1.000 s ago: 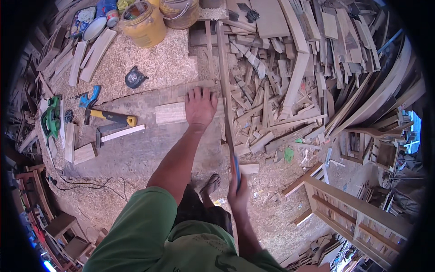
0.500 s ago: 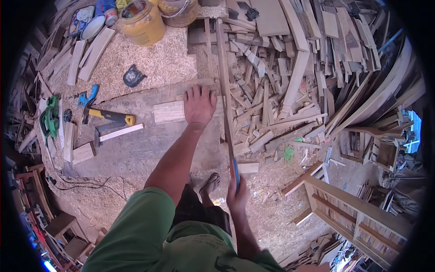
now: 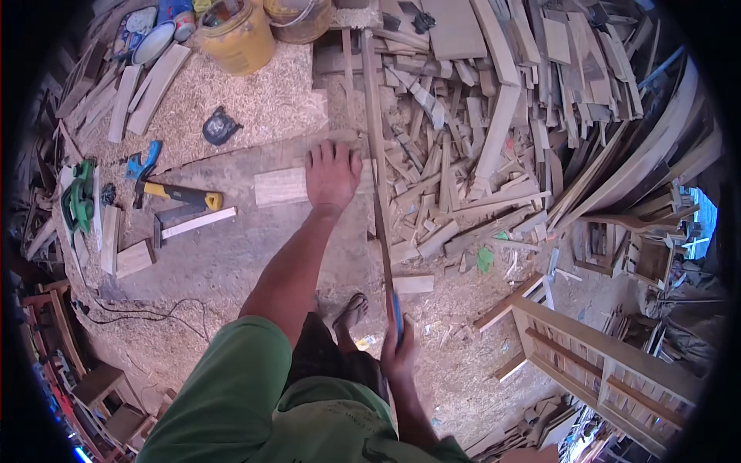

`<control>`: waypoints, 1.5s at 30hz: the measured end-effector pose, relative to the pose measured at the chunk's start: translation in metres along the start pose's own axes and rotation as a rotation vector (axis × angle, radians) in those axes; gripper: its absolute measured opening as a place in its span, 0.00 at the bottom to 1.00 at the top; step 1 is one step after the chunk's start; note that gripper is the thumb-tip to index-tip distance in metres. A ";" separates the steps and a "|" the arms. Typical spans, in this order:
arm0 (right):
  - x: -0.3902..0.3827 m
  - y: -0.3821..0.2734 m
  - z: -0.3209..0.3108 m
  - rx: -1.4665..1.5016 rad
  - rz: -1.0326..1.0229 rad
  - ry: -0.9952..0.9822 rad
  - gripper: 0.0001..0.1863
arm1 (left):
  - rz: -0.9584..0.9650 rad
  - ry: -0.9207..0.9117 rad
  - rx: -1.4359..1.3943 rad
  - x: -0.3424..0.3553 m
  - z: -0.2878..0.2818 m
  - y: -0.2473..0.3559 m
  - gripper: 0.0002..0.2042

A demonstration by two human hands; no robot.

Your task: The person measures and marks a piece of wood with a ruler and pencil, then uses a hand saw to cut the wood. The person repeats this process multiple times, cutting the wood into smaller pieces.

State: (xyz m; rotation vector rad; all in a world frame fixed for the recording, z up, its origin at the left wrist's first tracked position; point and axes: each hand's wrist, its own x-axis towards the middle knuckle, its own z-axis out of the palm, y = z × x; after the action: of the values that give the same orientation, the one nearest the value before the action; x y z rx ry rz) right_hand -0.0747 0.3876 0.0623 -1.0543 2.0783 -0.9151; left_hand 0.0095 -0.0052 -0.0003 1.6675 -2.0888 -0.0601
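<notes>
A pale wooden board (image 3: 280,187) lies across the worn bench top (image 3: 293,255), its right end at the bench's edge. My left hand (image 3: 333,177) presses down on it with the palm flat and fingers stretched out. In my right hand (image 3: 397,355), lower down and nearer my body, is the blue handle of a handsaw (image 3: 397,312). The saw's narrow blade, seen nearly edge-on, runs away from me past the board's right end. Whether its teeth are inside the wood, I cannot tell.
A yellow-handled hammer (image 3: 185,194), a try square (image 3: 197,221) and a green power tool (image 3: 78,197) lie on the left. Yellow buckets (image 3: 235,42) stand at the back. Scrap wood (image 3: 455,177) is heaped to the right, above a slatted wooden frame (image 3: 602,347).
My right hand has drawn the saw back toward my body. My left hand keeps its place on the board, while the whole view has shifted slightly.
</notes>
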 end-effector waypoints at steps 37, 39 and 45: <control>0.094 -0.033 0.034 0.031 0.025 0.054 0.23 | 0.028 0.021 -0.002 0.001 -0.006 0.010 0.17; 0.136 -0.072 0.033 0.002 0.000 0.041 0.21 | 0.021 -0.003 -0.006 -0.001 -0.004 0.012 0.17; -0.001 -0.020 -0.008 0.098 0.007 0.011 0.24 | 0.010 0.029 0.009 0.000 -0.004 0.001 0.18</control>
State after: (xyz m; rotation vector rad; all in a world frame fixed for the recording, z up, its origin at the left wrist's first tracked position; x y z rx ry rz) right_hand -0.0716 0.3817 0.0831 -0.9926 2.0234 -1.0107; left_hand 0.0102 -0.0039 0.0035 1.6532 -2.0796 -0.0231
